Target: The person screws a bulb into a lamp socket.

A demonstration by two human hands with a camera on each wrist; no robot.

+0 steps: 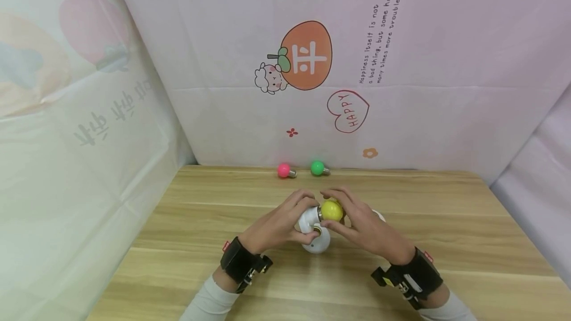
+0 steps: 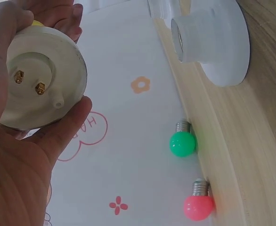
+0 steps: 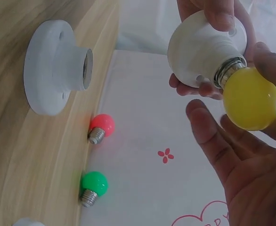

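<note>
Over the middle of the wooden table [image 1: 187,241] my left hand [image 1: 281,224] grips a white lamp socket [image 1: 309,218]. Its round base with two brass screws [image 2: 41,77] fills the left wrist view. A yellow bulb [image 1: 332,210] sits with its metal thread in that socket [image 3: 201,47]. My right hand [image 1: 361,227] curls its thumb and fingers round the yellow bulb [image 3: 250,99]. Just below the hands a second white socket [image 1: 317,245] stands on the table.
A pink bulb [image 1: 283,170] and a green bulb [image 1: 317,168] lie at the table's far edge against the patterned backdrop. Part of another white socket [image 1: 379,215] shows behind my right hand. Plastic sheeting walls in the left, back and right sides.
</note>
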